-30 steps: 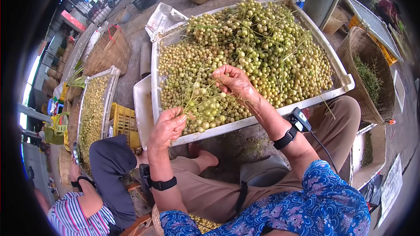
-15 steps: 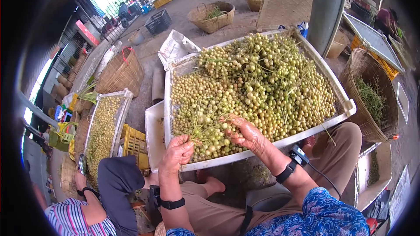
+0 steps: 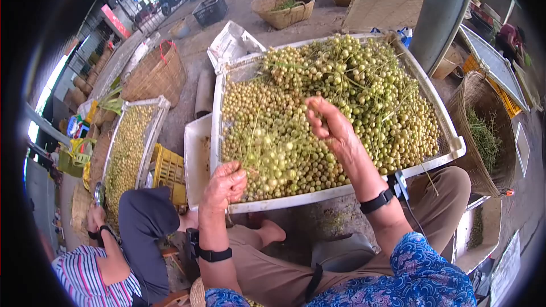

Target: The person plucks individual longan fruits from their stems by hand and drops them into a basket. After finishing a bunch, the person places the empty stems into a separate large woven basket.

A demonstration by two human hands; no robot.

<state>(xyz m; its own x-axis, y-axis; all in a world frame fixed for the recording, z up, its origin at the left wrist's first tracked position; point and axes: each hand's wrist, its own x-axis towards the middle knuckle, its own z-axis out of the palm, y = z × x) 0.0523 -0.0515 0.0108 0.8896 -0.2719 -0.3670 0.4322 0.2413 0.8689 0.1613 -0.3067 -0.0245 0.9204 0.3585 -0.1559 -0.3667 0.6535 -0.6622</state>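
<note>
A white-rimmed mesh tray (image 3: 335,194) stands before me, heaped with small round yellow-green fruits (image 3: 250,99), some on green stems. At its lower left edge my left hand (image 3: 225,186) is closed in a pinch on a thin stem bunch (image 3: 266,156), whose fruits are blurred by motion over the pile. Above the middle of the heap, my right hand (image 3: 330,122) is raised with its fingers curled and partly apart; nothing shows between them.
Left, a person in a striped shirt (image 3: 94,273) sits by a smaller fruit tray (image 3: 162,115) and a yellow crate (image 3: 169,173). A wicker basket of stems (image 3: 463,136) stands right, near a metal post (image 3: 441,20). More baskets (image 3: 283,11) lie beyond.
My right hand has moved up and away from my left hand, leaving the bunch. My left hand still pinches the stems, slightly lower left. The view has shifted a little.
</note>
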